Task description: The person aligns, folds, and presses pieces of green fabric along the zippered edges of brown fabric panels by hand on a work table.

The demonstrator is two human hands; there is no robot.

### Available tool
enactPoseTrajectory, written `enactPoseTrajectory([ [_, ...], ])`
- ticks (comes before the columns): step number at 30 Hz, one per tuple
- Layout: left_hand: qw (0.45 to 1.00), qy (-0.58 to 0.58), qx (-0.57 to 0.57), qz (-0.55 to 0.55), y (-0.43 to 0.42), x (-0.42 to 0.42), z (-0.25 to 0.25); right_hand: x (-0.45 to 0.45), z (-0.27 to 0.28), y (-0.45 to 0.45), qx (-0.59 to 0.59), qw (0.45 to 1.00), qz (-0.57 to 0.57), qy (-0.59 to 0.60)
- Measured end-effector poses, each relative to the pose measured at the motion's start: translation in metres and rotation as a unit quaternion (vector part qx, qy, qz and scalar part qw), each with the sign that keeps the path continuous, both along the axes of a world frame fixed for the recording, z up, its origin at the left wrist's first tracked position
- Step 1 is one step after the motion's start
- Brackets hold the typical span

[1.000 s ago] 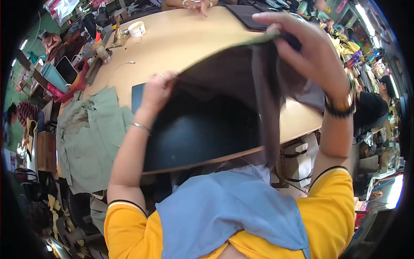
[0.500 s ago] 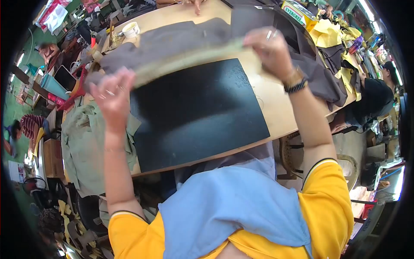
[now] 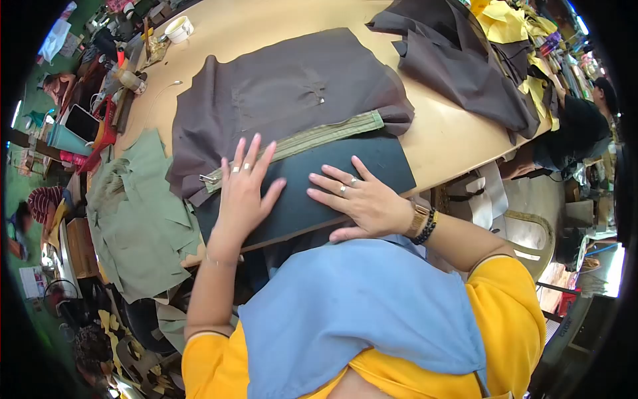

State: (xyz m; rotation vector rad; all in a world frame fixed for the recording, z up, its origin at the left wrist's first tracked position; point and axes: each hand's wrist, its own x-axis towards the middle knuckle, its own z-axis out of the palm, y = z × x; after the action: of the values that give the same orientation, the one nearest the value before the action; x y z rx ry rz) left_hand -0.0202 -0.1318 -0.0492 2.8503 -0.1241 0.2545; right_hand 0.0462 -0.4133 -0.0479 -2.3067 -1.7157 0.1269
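A dark brown fabric piece (image 3: 286, 80) lies spread over the table, covering the upper part of a black board (image 3: 306, 193). Along its near edge runs an olive green zipper strip (image 3: 332, 135), with a metal zipper pull (image 3: 209, 178) at the left end. My left hand (image 3: 246, 189) lies with fingers spread, its fingertips on the strip and fabric near that end. Flat on the black board rests my right hand (image 3: 362, 199), fingers apart and holding nothing, just below the strip.
Green fabric pieces (image 3: 136, 219) are piled on the table's left side. More dark brown fabric (image 3: 458, 73) lies at the right. A white cup (image 3: 178, 30) stands at the far left, near a red basket (image 3: 108, 136). A person in black (image 3: 585, 126) sits at the right.
The brown fabric with its zipper strip, held up between both hands before, now lies flat on the board. Both hands have come down and opened; the right moved nearer my body.
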Motion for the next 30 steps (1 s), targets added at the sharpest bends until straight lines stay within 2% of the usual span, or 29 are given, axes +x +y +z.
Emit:
enactPoseTrajectory([
  [3,1.0,0.007,-0.009,0.026,0.015,0.054,-0.018,0.028,-0.005,0.004,0.014,0.998,-0.031,0.06],
  [5,0.994,-0.041,-0.004,0.097,0.042,0.091,-0.033,0.066,-0.013,0.007,-0.006,0.997,-0.074,0.015],
  [6,0.99,-0.059,-0.019,0.127,0.063,0.108,-0.041,0.089,-0.02,0.009,0.01,0.994,-0.104,0.025],
  [7,0.976,-0.058,-0.091,0.188,0.089,0.127,-0.058,0.109,-0.017,0.013,-0.005,0.988,-0.151,0.017],
  [8,0.979,-0.049,-0.083,0.182,0.089,0.127,-0.044,0.129,-0.011,0.018,-0.025,0.979,-0.199,0.043],
  [9,0.981,-0.038,-0.075,0.176,0.087,0.126,-0.029,0.15,-0.027,0.022,0.022,0.967,-0.251,-0.032],
  [11,0.982,-0.142,0.065,0.107,0.075,0.113,-0.024,0.159,-0.036,0.039,0.056,0.943,-0.321,-0.06],
  [12,0.969,-0.193,0.137,0.074,0.073,0.11,-0.024,0.145,-0.023,0.047,0.032,0.956,-0.289,-0.046],
  [13,0.968,-0.207,0.119,0.07,0.08,0.112,-0.029,0.119,-0.013,0.053,0.009,0.966,-0.257,-0.031],
  [15,0.967,-0.233,0.082,0.067,0.096,0.116,-0.043,0.071,-0.021,0.052,0.018,0.994,-0.097,-0.037],
  [17,0.975,-0.192,0.005,0.111,0.099,0.118,-0.044,0.086,-0.015,0.043,0.018,0.997,-0.076,-0.005],
  [19,0.972,-0.149,-0.034,0.18,0.097,0.12,-0.035,0.146,-0.027,0.038,0.032,0.977,-0.208,-0.014],
  [20,0.964,-0.13,-0.036,0.228,0.096,0.123,-0.029,0.167,-0.022,0.038,0.018,0.957,-0.286,-0.05],
  [21,0.953,-0.114,-0.041,0.276,0.096,0.127,-0.024,0.174,-0.025,0.046,0.059,0.935,-0.33,-0.113],
  [23,0.944,-0.143,-0.103,0.278,0.1,0.132,-0.019,0.161,-0.021,0.069,0.017,0.945,-0.319,-0.077],
  [24,0.942,-0.147,-0.12,0.279,0.104,0.137,-0.022,0.128,-0.006,0.086,-0.007,0.962,-0.262,-0.074],
  [26,0.942,-0.138,-0.143,0.27,0.101,0.139,-0.022,0.056,-0.014,0.113,0.081,0.988,-0.106,-0.077],
  [27,0.948,-0.14,-0.124,0.256,0.096,0.138,-0.024,0.022,-0.013,0.121,0.08,0.996,0.034,-0.007],
  [29,0.961,-0.134,-0.078,0.23,0.089,0.13,-0.03,-0.031,-0.022,0.125,0.149,0.981,0.124,0.003],
  [30,0.971,-0.071,-0.091,0.21,0.087,0.124,-0.024,-0.03,-0.024,0.124,0.129,0.983,0.128,0.015],
])
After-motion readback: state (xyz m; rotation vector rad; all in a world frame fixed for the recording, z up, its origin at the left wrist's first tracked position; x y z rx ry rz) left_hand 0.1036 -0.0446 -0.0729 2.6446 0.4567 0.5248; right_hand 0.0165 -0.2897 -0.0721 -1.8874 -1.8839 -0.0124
